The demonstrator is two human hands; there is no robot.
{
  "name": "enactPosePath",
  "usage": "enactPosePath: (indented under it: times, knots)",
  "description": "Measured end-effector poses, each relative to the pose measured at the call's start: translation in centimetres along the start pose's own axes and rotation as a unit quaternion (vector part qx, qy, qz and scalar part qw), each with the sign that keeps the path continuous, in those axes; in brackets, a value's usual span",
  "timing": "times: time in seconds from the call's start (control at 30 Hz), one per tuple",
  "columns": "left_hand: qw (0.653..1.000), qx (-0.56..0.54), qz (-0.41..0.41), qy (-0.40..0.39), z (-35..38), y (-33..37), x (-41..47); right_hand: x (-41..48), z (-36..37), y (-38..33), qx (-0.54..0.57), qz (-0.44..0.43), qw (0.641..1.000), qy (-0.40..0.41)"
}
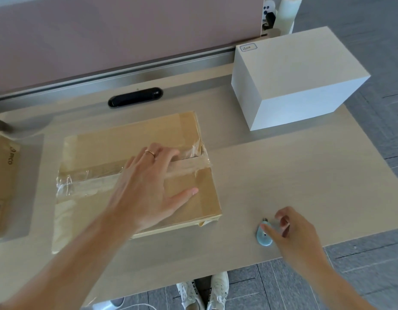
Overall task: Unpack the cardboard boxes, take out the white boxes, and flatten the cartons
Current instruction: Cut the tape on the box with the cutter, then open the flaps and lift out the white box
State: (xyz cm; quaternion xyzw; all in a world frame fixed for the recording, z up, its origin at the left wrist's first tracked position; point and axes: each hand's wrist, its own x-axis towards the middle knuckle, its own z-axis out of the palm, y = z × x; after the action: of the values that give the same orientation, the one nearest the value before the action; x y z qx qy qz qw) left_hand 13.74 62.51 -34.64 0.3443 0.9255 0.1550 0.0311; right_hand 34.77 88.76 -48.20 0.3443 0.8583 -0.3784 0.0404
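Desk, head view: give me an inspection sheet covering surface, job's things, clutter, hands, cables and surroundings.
Surface: pale wood desk, with a black slot near its back edge.
Job's things: taped carton lies flat mid-desk; labelled white box stands back right; second carton at the left edge, cut off by the frame; small blue tool, likely a cutter, front right.
Clutter: pale cylinder behind the white box.
Hands: left hand flat on the carton, fingers straight; right hand at the blue tool, thumb on it, fingers curled, grip unclear.
Cables: thin white cable on the floor.
Surroundings: pink partition; grey floor; shoes.
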Motion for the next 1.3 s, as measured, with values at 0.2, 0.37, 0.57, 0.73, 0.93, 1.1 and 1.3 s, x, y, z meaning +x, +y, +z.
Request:
enactPosePath:
  times: [0.2,0.37,0.57,0.73,0.93,1.1,1.3]
  knots:
    - [0.997,-0.055,-0.054,-0.026,-2.1,-2.1,0.7,0.9,-1.2,-6.6,0.086,-0.098,0.991,0.036]
    - [0.994,-0.095,-0.017,-0.055,-5.7,-1.8,1.5,1.1,-2.7,-14.7,0.215,-0.152,0.964,-0.043]
    - [0.896,-0.315,-0.108,-0.294,-10.1,-1.9,-2.3,1.4,-5.6,-22.0,0.285,-0.117,0.865,-0.395]
    - [0.911,-0.073,-0.157,-0.373,-9.0,-6.3,-8.2,-2.0,-3.6,-22.7,-0.128,-0.261,0.864,-0.410]
    - [0.944,-0.063,-0.153,-0.285,-6.4,-7.9,-9.8,-3.6,-0.4,-22.4,-0.215,-0.363,0.863,-0.280]
    - [0.981,0.038,-0.042,-0.183,-3.6,-8.3,-10.0,-3.6,2.1,-22.7,-0.260,-0.383,0.860,-0.214]
    - [0.979,-0.155,-0.121,-0.044,-4.0,-10.1,-10.3,-1.7,2.1,-23.5,-0.185,-0.370,0.892,-0.181]
